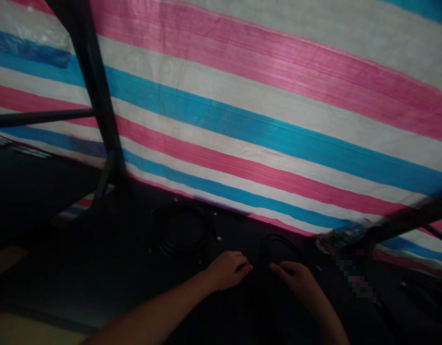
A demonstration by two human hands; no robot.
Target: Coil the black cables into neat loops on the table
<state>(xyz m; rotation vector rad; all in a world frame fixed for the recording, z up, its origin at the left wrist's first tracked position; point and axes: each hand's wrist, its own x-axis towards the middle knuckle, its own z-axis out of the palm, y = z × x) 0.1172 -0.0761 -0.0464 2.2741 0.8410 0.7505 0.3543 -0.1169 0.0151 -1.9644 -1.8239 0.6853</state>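
Observation:
My left hand [231, 270] reaches in from the lower left, its thumb and forefinger pinched together. To its right, my right hand [292, 275] also pinches, with its fingertips at the near edge of a small loop of black cable [278, 236]. The two sets of fingertips are a short gap apart, and the dark cable seems to run between them, though poor light blurs it. Beyond my left hand lies a larger coil of black cable [209, 223], untouched, on the dark surface [141, 278].
A striped tarp [242, 129] closes off the back. A dark metal post [98, 96] rises at the left. A clear plastic bottle [345, 235] lies at the right by a dark bar [403, 225]. Small white bits [219, 238] dot the surface near the coils.

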